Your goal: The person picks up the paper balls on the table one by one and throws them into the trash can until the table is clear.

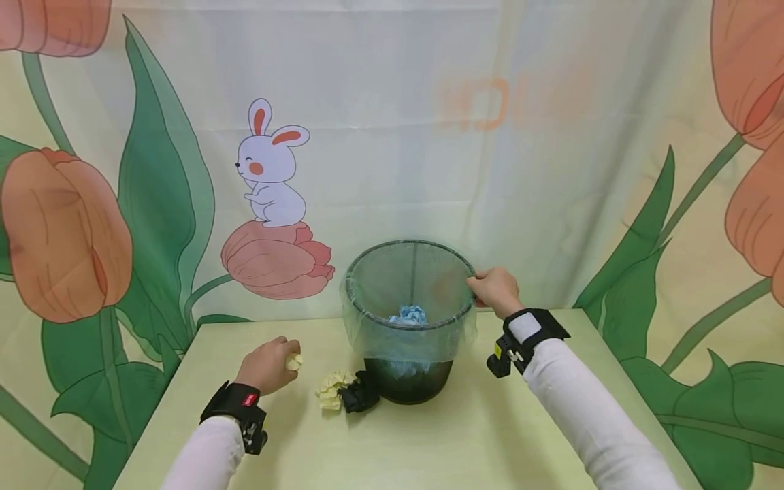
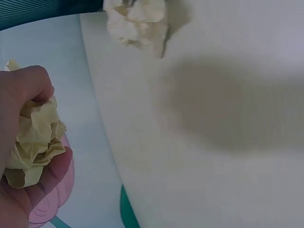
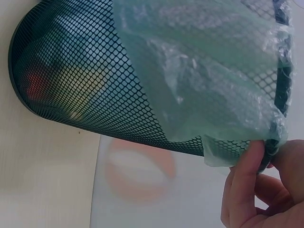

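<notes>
My left hand (image 1: 266, 366) holds a crumpled ball of pale yellow paper (image 2: 35, 142), thumb and fingers curled round it, to the left of the bin. A dark mesh wastebasket (image 1: 416, 381) stands on the table, lined with a thin green plastic bag (image 3: 166, 85) folded over its rim. With my right hand (image 1: 497, 291) I pinch that rim on its right side, as the right wrist view shows. Inside the basket lies crumpled blue paper (image 1: 409, 315). Red and yellow shapes show through the mesh low down in the right wrist view.
A crumpled yellow paper (image 1: 331, 390) and a crumpled black piece (image 1: 360, 393) lie on the table (image 1: 490, 435) against the basket's left foot. Behind the table hangs a cloth backdrop (image 1: 392, 136) printed with a rabbit and tulips.
</notes>
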Motion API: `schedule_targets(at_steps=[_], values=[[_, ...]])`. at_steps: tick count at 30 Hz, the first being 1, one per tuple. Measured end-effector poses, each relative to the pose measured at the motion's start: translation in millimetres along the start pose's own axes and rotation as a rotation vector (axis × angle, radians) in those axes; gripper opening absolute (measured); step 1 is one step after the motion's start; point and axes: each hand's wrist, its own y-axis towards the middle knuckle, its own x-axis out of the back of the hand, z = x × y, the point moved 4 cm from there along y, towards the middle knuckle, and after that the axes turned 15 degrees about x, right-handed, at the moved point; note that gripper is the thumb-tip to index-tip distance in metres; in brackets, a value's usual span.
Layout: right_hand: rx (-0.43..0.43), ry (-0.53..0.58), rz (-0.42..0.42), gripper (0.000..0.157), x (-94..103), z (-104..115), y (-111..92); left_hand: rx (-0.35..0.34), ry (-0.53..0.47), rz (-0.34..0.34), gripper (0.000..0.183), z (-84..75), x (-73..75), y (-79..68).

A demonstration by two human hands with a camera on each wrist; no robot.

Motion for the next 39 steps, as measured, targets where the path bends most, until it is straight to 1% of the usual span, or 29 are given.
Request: schedule_targets(at_steps=[3,6,10,13,17,20,24,31,34,39], values=[[-0.002,0.001,0.006,0.024,-0.2,0,0,-0.021,0.003,-0.011,0.031,-5.7,10.5,3.0],[-0.001,0.007,0.008,0.026,-0.3,0,0,-0.035,0.009,-0.008,0.032,-11.7,19.6,5.2],[0.001,0.012,0.004,0.023,-0.9,0,1,-0.054,0.022,-0.005,0.033,-17.8,29.1,8.8],[-0.002,0.012,0.002,0.020,-1.8,-1,2,-0.062,0.030,-0.020,0.033,-20.0,35.4,11.9],[-0.007,0.013,0.004,0.020,-2.5,0,2,-0.069,0.041,-0.035,0.034,-23.5,45.1,15.5],[-0.001,0.011,0.009,0.022,-2.3,1,1,-0.072,0.042,-0.030,0.035,-27.6,53.0,17.9],[0.006,0.002,0.015,0.023,-1.5,3,0,-0.077,0.037,-0.020,0.035,-32.9,63.0,21.2],[0.003,0.003,0.008,0.023,-0.8,2,1,-0.113,0.000,-0.064,0.033,-43.4,79.3,28.3],[-0.001,0.000,0.007,0.024,-0.8,1,1,-0.117,-0.014,-0.071,0.032,-48.5,84.8,30.5],[0.000,0.000,0.003,0.022,0.0,0,1,-0.138,0.000,-0.074,0.032,-58.2,93.1,33.6]])
